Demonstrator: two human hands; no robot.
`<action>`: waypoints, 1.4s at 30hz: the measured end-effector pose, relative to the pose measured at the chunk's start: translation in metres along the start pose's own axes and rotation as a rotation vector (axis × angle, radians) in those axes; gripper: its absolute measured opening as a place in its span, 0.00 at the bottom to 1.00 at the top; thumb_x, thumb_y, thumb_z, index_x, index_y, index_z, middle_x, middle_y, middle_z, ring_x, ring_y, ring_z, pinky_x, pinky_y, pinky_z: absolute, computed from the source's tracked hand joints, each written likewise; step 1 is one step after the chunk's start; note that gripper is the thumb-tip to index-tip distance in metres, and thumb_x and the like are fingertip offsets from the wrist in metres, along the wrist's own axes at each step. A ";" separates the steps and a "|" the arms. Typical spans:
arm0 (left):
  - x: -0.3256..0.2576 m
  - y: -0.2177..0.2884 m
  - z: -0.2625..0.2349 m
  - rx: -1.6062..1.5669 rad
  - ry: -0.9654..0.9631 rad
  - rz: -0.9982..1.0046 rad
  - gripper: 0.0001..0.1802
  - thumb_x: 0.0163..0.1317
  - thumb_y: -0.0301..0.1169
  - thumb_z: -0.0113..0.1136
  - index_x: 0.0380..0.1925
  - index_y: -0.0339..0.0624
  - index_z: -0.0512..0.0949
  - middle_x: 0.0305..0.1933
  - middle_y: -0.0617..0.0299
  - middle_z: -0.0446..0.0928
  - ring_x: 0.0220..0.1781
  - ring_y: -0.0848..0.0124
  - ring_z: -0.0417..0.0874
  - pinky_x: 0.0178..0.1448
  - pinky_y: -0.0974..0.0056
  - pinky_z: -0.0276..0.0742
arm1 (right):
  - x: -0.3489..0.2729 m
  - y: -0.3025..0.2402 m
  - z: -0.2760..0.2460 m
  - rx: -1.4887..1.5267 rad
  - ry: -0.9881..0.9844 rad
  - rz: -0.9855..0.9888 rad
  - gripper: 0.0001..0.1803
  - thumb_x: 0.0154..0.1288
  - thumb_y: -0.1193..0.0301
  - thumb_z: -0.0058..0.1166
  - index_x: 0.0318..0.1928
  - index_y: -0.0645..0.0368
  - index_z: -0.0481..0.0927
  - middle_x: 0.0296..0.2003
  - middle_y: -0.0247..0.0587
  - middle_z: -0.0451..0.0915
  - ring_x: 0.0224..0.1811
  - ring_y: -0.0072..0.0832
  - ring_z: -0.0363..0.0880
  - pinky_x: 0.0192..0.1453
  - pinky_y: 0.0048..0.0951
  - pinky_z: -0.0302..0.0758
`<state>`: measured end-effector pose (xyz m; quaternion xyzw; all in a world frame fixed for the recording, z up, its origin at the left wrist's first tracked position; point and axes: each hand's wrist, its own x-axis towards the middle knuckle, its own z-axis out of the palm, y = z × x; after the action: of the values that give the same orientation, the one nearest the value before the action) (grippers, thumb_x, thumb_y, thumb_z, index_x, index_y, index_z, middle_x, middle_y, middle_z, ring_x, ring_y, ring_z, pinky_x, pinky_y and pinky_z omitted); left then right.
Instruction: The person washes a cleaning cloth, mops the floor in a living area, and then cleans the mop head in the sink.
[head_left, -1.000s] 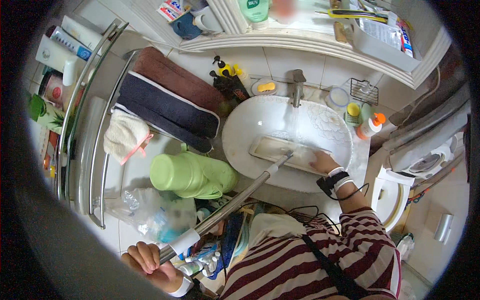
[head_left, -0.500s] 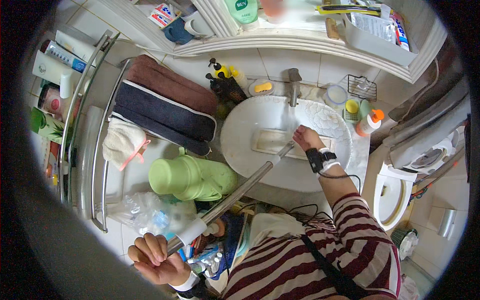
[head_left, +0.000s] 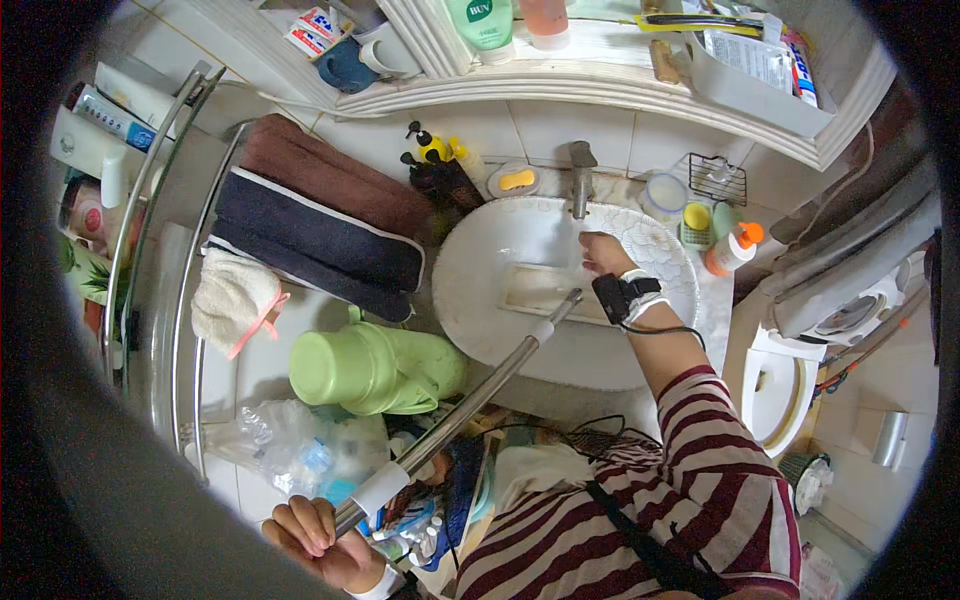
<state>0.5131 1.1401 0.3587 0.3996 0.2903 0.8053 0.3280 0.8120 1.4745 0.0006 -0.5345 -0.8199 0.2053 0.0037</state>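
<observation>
Left hand [head_left: 322, 540] grips mop pole [head_left: 455, 415]; right hand [head_left: 602, 253] open at mop head [head_left: 540, 287] in sink [head_left: 470, 300].

A long metal mop pole [head_left: 470, 400] slants up to its flat pale head [head_left: 535, 288] in the sink.

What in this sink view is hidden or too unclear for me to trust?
- Head view: right hand fingertips, blurred against the white sink.
- Mop head surface: washed out, too pale to judge.
- Left hand wrist: cut off by the lower rim.
- Floor under the mop pole: covered by clutter.
</observation>
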 end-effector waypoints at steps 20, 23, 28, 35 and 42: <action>0.003 -0.004 0.017 0.035 0.011 0.008 0.15 0.63 0.35 0.52 0.22 0.48 0.60 0.18 0.69 0.55 0.21 0.80 0.58 0.24 0.77 0.56 | -0.079 0.190 -0.160 -0.689 0.370 0.643 0.11 0.59 0.68 0.41 0.36 0.55 0.78 0.41 0.43 0.76 0.45 0.39 0.75 0.48 0.41 0.70; 0.003 -0.002 0.012 0.022 0.002 0.011 0.15 0.62 0.35 0.53 0.21 0.48 0.60 0.18 0.69 0.55 0.21 0.80 0.58 0.24 0.77 0.56 | -0.091 0.176 -0.182 -0.739 0.516 0.558 0.09 0.56 0.69 0.43 0.33 0.55 0.77 0.38 0.44 0.76 0.42 0.39 0.76 0.46 0.41 0.71; -0.001 -0.005 0.014 0.027 0.032 0.040 0.17 0.62 0.35 0.53 0.19 0.48 0.58 0.19 0.69 0.56 0.22 0.80 0.59 0.24 0.77 0.57 | -0.135 0.095 -0.204 -0.806 0.671 0.514 0.08 0.57 0.72 0.44 0.35 0.56 0.76 0.33 0.45 0.77 0.37 0.41 0.78 0.39 0.41 0.73; -0.003 -0.006 0.012 0.036 0.013 0.038 0.17 0.62 0.35 0.53 0.20 0.48 0.58 0.19 0.69 0.56 0.22 0.80 0.59 0.24 0.77 0.57 | -0.101 0.041 -0.131 0.411 0.727 0.116 0.13 0.66 0.65 0.45 0.42 0.64 0.69 0.31 0.56 0.75 0.34 0.46 0.75 0.38 0.36 0.71; -0.013 0.002 0.017 0.290 0.020 0.115 0.14 0.64 0.35 0.48 0.21 0.47 0.59 0.19 0.69 0.55 0.20 0.81 0.58 0.21 0.78 0.55 | -0.035 0.013 -0.097 0.641 0.740 0.045 0.15 0.58 0.66 0.57 0.39 0.63 0.71 0.24 0.39 0.73 0.24 0.23 0.68 0.28 0.26 0.67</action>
<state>0.5327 1.1326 0.3625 0.4507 0.3835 0.7763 0.2173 0.8604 1.4802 0.0922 -0.5612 -0.6474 0.2436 0.4545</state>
